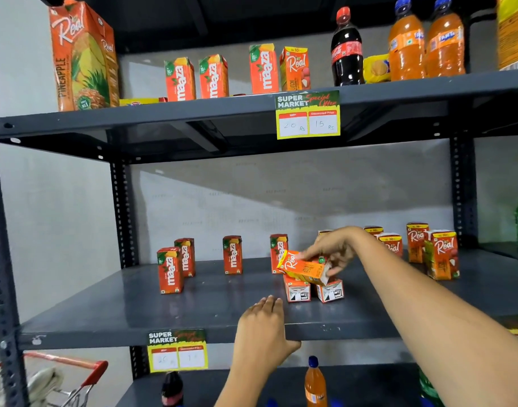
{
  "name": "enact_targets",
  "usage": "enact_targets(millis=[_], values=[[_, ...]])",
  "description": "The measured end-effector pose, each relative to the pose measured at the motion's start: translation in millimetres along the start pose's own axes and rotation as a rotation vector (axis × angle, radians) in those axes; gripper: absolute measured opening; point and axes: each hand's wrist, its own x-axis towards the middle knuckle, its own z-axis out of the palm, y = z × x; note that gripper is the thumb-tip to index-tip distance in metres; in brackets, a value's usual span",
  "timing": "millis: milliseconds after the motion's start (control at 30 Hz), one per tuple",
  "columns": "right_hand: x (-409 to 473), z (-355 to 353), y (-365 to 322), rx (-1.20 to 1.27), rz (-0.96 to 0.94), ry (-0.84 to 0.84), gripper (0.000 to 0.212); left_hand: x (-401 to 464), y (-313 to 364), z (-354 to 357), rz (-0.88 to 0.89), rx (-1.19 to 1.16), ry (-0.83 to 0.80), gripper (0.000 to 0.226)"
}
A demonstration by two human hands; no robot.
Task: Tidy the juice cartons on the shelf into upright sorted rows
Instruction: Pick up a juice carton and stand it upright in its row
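On the middle shelf (pixel 134 304), right of centre, the right hand (pixel 331 251) pinches a Real litchi carton (pixel 303 267), thumb and fingertips closed on its upper right end. Carton lies tilted on its side, label facing out, resting on or just above two fallen cartons (pixel 313 289) that show their bottoms toward the camera; cannot tell if it still touches them. Grip sits at the carton's right end, so most of the carton sticks out left of the fingers. Probably it is being picked off the pile to stand it with the upright Real cartons (pixel 441 254) farther right. Left hand (pixel 262 324) lies flat, fingers spread, on the shelf's front edge, grasping nothing, likely bracing the reach. Left of the held carton, four Maaza cartons (pixel 233 255) stand upright, loosely spaced; the nearest stands just behind it.
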Motion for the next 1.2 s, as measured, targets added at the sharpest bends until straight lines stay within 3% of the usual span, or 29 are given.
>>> enact_targets(millis=[133, 267, 367, 500, 567, 633, 733, 900, 1000, 1133, 1200], values=[[-3, 3, 12, 0.144, -0.092, 0.007, 0.024, -4, -2, 4, 0.004, 0.001, 0.032, 0.080], [-8, 8, 17, 0.178, -0.209, 0.018, 0.041, -2, -1, 3, 0.022, 0.005, 0.056, 0.080], [-14, 17, 11, 0.006, -0.245, 0.030, 0.049, -2, -1, 3, 0.019, -0.003, 0.099, 0.074], [-16, 38, -5, -0.297, -0.244, 0.116, 0.044, -8, 2, -4, 0.021, -0.033, 0.108, 0.035], [-19, 52, -12, -0.416, -0.309, 0.204, 0.040, -8, 2, -6, 0.021, -0.038, 0.083, 0.032], [-29, 66, -12, -0.477, -0.395, 0.270, 0.049, -8, 2, -4, 0.026, -0.046, 0.081, 0.032], [-43, 83, 4, -0.495, -0.457, 0.223, 0.063, -9, 3, -2, 0.031, -0.055, 0.109, 0.032], [-34, 99, 30, -0.536, -0.541, 0.356, 0.053, -8, 0, -1, 0.022, -0.069, 0.104, 0.034], [-34, 99, 39, -0.312, -0.626, 0.340, 0.050, -8, -1, 0, 0.030, -0.073, 0.156, 0.042], [-40, 100, 45, 0.784, -0.695, 0.138, 0.027, -6, -1, 2, 0.028, -0.048, 0.143, 0.065], [-36, 102, 42, 1.143, -0.705, 0.000, 0.029, -6, -1, 3, 0.027, -0.046, 0.147, 0.068]])
